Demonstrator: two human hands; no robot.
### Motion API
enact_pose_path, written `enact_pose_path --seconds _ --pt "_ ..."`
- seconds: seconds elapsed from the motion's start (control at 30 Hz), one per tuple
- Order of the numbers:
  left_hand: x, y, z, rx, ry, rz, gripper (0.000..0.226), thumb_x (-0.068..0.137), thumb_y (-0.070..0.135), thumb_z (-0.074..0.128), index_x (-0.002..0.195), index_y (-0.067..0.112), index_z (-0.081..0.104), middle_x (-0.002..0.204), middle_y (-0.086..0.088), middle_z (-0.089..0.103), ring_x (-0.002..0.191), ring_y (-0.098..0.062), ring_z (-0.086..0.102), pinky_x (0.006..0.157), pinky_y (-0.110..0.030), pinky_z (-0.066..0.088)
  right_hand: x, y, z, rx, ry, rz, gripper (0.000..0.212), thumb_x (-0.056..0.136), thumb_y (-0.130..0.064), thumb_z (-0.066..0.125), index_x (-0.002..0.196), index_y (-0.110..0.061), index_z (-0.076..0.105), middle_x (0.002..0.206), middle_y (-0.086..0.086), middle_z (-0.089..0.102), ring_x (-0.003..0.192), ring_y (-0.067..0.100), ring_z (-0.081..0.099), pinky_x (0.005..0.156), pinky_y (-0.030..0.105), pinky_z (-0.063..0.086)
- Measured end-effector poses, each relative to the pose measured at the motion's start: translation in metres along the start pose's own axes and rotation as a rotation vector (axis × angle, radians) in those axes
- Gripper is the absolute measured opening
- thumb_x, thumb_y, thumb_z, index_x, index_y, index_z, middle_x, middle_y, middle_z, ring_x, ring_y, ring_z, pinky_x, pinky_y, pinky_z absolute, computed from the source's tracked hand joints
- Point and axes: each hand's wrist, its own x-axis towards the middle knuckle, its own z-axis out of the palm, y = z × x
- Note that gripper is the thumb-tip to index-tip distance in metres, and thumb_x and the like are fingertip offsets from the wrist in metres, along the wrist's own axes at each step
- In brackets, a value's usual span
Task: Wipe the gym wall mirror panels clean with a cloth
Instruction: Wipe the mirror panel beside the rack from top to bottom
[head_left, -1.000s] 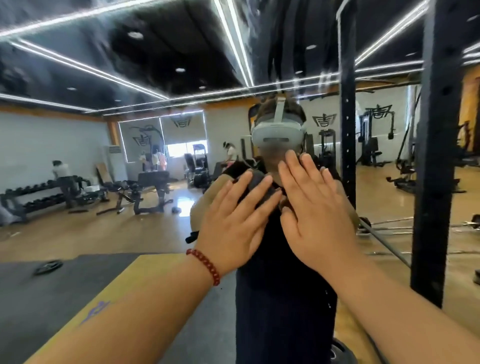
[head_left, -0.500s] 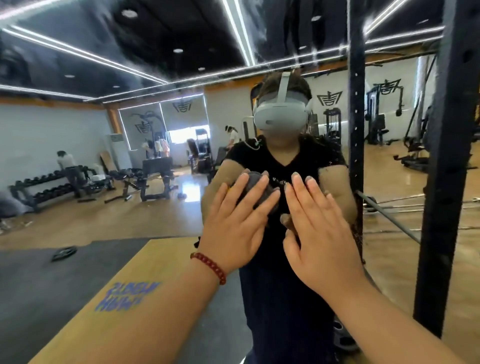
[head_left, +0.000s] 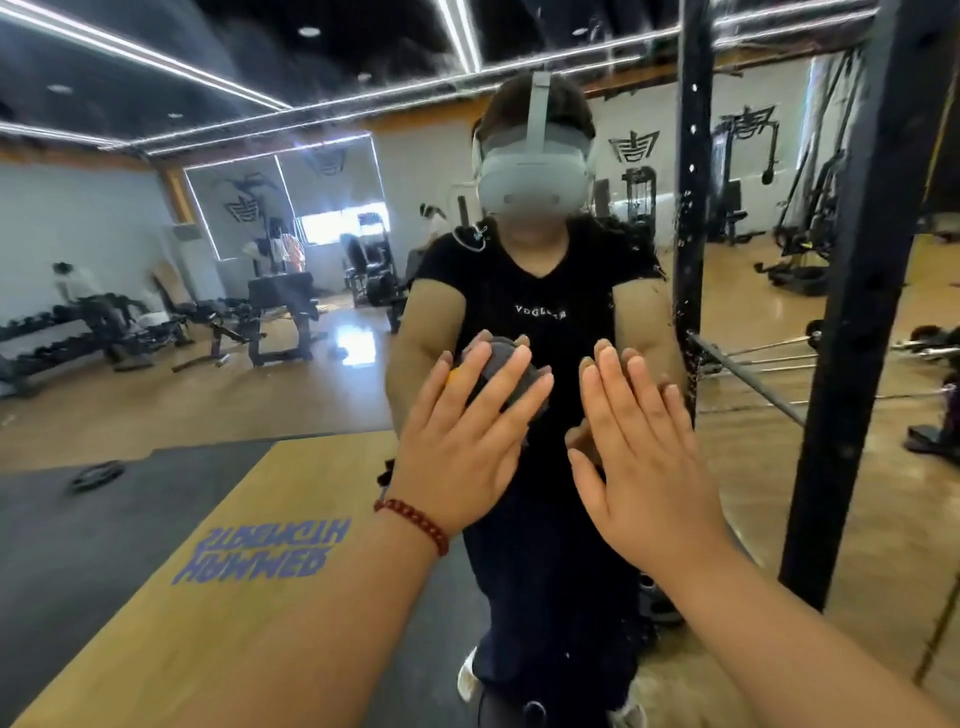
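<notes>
The mirror (head_left: 218, 364) is a smooth, glossy panel filling the view in front of both hands, and it reflects a gym with a shiny wooden floor, a dark rubber mat and a yellow platform with reversed purple lettering. Fine specks and streaks cloud the glass above and to the right of the hands, thickest along the reflected black upright.

The cloth (head_left: 503, 370) is a dark grey, soft, bunched pad with a rounded outline and a small patch of orange at its left edge. It sits between the left hand (head_left: 462, 431) and the glass, showing past the fingertips.

The left hand lies flat with its fingers straight and slightly spread, pressing the cloth against the mirror. A bracelet (head_left: 415, 522) of round, dark red beads circles its wrist.

The right hand (head_left: 641, 447) is just beside the left, apart from it by a narrow gap. Its fingers are straight and close together, palm toward the glass, and it holds nothing; whether the fingertips actually touch the mirror cannot be told.

To the right of the right hand stands a matte black steel rack post (head_left: 857, 312), square in section and punched with round holes. In the reflection beyond the hands is a person in a black short-sleeved top and a smooth white headset (head_left: 535, 176).
</notes>
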Motion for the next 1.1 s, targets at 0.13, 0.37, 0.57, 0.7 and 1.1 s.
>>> enact_pose_path --seconds 0.13,0.37,0.57,0.7,1.1 --pt "0.036 -0.018 -0.011 -0.064 0.15 -0.4 0.049 0.097 0.02 0.052 0.146 0.018 0.045 0.155 -0.013 0.036 0.145 -0.038 0.022 0.122 -0.047 0.013 -0.019 -0.003 0.013 -0.028 -0.028 0.042 0.079 0.096 -0.04 0.038 0.158 -0.011 0.0 0.166 0.006 -0.005 0.153 0.024 0.001 0.124 0.043 0.002" --pt "-0.042 0.046 0.022 -0.019 -0.035 -0.209 0.056 0.095 0.028 0.052 0.148 0.024 0.035 0.158 -0.006 0.021 0.152 -0.029 0.002 0.12 -0.051 0.012 -0.024 -0.007 0.028 0.024 0.012 0.071 0.077 0.098 -0.044 0.035 0.158 -0.011 -0.001 0.165 0.007 -0.011 0.153 0.026 -0.007 0.123 0.044 -0.006" --pt "-0.02 0.044 0.011 -0.067 0.003 -0.346 0.05 0.099 0.027 0.048 0.148 0.024 0.035 0.156 -0.009 0.025 0.148 -0.035 0.013 0.122 -0.048 0.011 -0.048 -0.005 0.039 0.034 -0.003 0.029 0.077 0.097 -0.041 0.037 0.158 -0.011 0.003 0.165 0.007 -0.01 0.153 0.026 -0.006 0.123 0.045 -0.005" --pt "-0.01 0.045 0.021 -0.09 0.1 -0.431 0.051 0.099 0.023 0.047 0.149 0.022 0.035 0.155 -0.013 0.027 0.145 -0.041 0.017 0.121 -0.047 0.01 -0.06 -0.006 0.049 -0.004 0.004 -0.002 0.078 0.097 -0.041 0.04 0.158 -0.01 0.003 0.165 0.009 -0.009 0.153 0.028 -0.005 0.123 0.048 -0.002" --pt "-0.069 0.089 0.039 -0.158 -0.006 -0.46 0.045 0.105 0.034 0.038 0.149 0.027 0.033 0.157 -0.007 0.014 0.152 -0.028 -0.003 0.121 -0.05 0.004 -0.074 0.0 0.07 -0.003 0.039 -0.03 0.076 0.102 -0.039 0.043 0.158 -0.012 -0.001 0.165 0.005 -0.015 0.152 0.024 -0.012 0.122 0.047 -0.007"
